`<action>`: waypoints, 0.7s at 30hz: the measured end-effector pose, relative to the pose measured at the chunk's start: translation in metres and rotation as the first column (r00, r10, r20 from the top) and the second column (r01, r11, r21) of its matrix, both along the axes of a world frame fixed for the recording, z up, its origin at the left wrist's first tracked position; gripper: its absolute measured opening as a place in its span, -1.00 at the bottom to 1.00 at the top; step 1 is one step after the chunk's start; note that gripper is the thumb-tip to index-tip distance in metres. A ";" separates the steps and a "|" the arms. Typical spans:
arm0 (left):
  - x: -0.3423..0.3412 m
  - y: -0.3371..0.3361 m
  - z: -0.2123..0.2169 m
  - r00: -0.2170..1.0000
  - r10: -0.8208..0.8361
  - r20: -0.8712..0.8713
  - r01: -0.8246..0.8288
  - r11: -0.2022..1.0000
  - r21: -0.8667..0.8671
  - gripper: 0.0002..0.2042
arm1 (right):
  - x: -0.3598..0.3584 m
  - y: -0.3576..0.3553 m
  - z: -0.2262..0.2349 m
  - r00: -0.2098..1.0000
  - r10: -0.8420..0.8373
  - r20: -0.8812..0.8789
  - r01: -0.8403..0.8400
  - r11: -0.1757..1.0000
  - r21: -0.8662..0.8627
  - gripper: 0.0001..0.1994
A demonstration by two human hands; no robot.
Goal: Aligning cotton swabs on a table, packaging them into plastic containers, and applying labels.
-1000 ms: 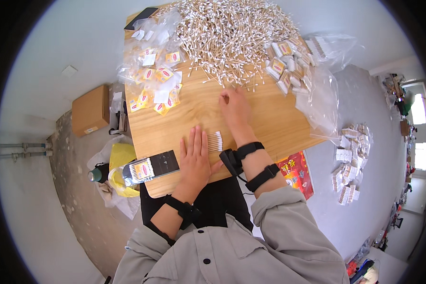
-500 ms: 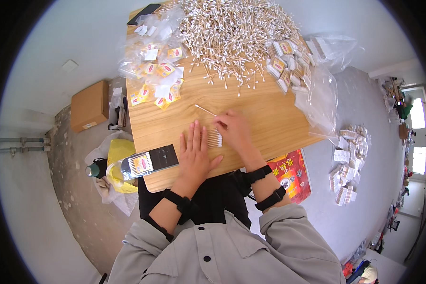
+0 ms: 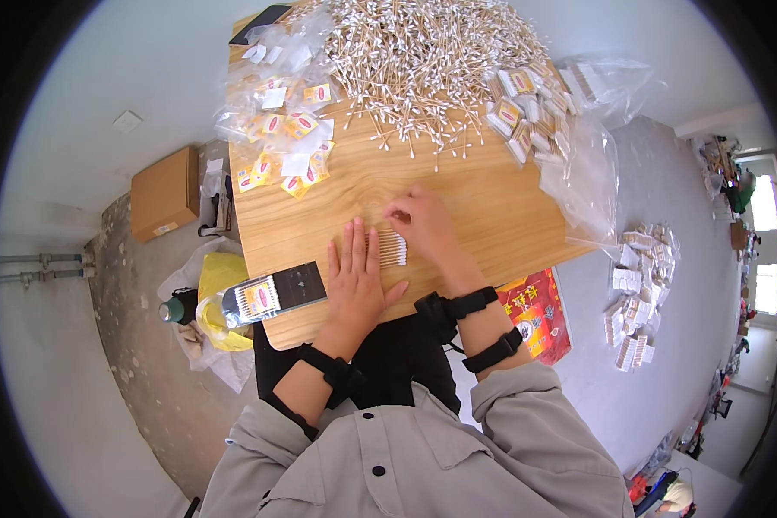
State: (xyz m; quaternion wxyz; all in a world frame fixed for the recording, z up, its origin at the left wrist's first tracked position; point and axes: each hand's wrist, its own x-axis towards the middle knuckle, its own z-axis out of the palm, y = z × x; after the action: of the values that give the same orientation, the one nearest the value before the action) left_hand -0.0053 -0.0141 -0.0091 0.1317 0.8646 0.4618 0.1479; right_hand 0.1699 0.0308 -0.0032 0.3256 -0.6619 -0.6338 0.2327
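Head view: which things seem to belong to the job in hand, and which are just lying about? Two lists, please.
Likely in use:
swab row beside left hand, near right hand
loose swab heap
yellow cards
packed swabs

Likely just lying about:
cardboard box
yellow bag
red printed item

white-tipped cotton swabs [image 3: 395, 249] lie side by side on the tabletop [image 3: 501, 207].

Left grip [image 3: 355, 278] lies flat, palm down; right grip [image 3: 428, 228] curls into a pinch.
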 end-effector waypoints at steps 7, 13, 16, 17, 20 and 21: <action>0.000 0.001 0.003 0.999 0.026 -0.040 -0.026 1.000 0.010 -0.04 | -0.014 -0.018 -0.009 0.925 -0.041 -0.378 0.108 0.982 0.157 -0.80; -0.001 0.001 0.003 1.000 -0.001 -0.003 0.000 0.998 -0.060 -0.03 | -0.060 -0.026 -0.023 0.642 -0.164 -0.749 0.372 0.921 0.117 -0.62; -0.005 -0.003 0.004 1.000 0.019 -0.012 -0.020 0.997 -0.075 -0.02 | -0.067 -0.028 -0.020 0.665 -0.171 -0.727 0.366 0.923 0.117 -0.62; -0.007 -0.004 0.004 1.000 0.019 -0.013 -0.020 0.997 -0.074 -0.02 | -0.069 -0.028 -0.020 0.664 -0.171 -0.728 0.366 0.923 0.117 -0.62; -0.016 -0.008 0.005 1.000 0.022 -0.007 -0.023 0.997 -0.078 -0.03 | -0.079 -0.029 -0.021 0.667 -0.160 -0.728 0.343 0.933 0.108 -0.62; -0.019 -0.010 0.005 0.999 0.035 -0.020 -0.037 0.997 -0.073 -0.03 | -0.083 -0.031 -0.021 0.730 -0.165 -0.663 0.327 0.936 0.127 -0.63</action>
State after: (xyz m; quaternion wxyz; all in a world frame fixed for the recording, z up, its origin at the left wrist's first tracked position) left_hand -0.0247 -0.0238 -0.0042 0.1565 0.8521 0.4836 0.1250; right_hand 0.0869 -0.0002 -0.0247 0.6265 -0.5770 -0.4126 0.3228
